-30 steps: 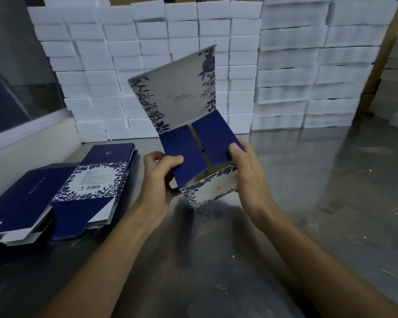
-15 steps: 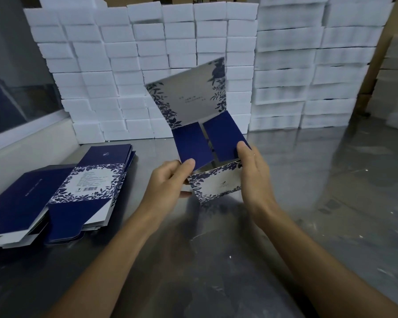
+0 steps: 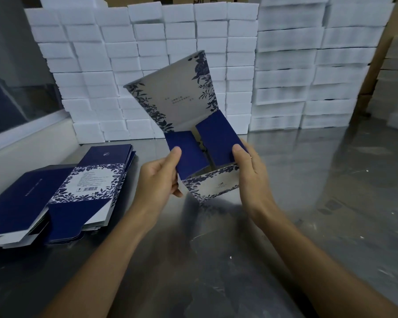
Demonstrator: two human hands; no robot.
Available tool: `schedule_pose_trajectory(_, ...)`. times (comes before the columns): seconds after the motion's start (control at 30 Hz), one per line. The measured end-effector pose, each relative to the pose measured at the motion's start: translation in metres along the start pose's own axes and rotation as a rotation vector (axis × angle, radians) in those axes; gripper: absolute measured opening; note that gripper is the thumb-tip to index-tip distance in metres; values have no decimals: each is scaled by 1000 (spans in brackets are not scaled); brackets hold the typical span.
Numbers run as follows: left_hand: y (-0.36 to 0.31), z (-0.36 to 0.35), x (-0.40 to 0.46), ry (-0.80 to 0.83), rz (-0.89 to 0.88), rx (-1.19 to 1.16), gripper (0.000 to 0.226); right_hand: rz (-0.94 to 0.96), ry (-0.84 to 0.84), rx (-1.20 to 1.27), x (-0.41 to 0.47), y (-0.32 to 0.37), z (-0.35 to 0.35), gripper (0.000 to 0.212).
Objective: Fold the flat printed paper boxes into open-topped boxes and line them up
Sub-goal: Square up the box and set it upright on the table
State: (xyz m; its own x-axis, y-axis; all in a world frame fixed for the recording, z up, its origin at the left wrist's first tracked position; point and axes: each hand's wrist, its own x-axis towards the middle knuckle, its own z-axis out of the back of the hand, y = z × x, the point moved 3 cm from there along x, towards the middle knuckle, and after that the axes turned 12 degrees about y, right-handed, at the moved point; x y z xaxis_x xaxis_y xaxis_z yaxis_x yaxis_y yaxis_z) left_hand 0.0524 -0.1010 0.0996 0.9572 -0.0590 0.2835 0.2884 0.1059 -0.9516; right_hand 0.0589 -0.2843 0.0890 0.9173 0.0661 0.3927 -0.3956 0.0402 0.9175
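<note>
Hands meet over a shiny metal table [image 3: 331, 191], seen from a head camera looking forward and down. Between them is a half-folded paper box [image 3: 207, 157], held just above the table near the middle of the view. Its tall back panel stands up and tilts to the left, pale grey with dark blue leaves at the edges and a few lines of small print. Two dark blue flaps fold inward at its foot, and a low front panel with a leaf border faces the camera.

The left hand [image 3: 157, 180] grips the left blue flap, thumb on top and fingers curled beneath. The right hand [image 3: 251, 180] holds the box's right side, thumb pressed on the right blue flap, fingers fairly straight along the outside.

On the table to the left lies a pile of flat boxes [image 3: 62, 191], blue and white, a barcode label showing on the top one. Stacked white foam blocks [image 3: 193, 31] form a wall behind the table.
</note>
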Motion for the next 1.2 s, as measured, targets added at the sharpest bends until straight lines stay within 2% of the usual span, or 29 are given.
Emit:
schedule_pose_trajectory(0.2,4,9,7,-62,-20,83,43,28,59,-7,-1,4,-3,60)
schedule_pose_trajectory(0.3,2,8,8,-68,-21,91,45,13,51,-10,-1,4,-3,62)
schedule_pose_trajectory(0.47,-1,14,7,-132,22,-81,54,18,72,-5,-2,6,-3,57)
schedule_pose_trajectory(0.6,-2,25,10,-208,15,-94,29,22,122,32,-3,8,-4,54)
schedule_pose_trajectory(0.77,-5,33,11,-237,-37,-12,52,31,163,24,-3,10,-3,50)
schedule_pose_trajectory(1.0,-3,32,10,-255,-82,19,39,8,166,-1,-2,10,-3,51)
schedule_pose_trajectory(1.1,-3,32,8,-321,-98,-54,34,-63,102,39,-1,8,1,51)
schedule_pose_trajectory(1.2,-1,35,9,-304,-5,-132,40,-170,68,86,1,2,9,41)
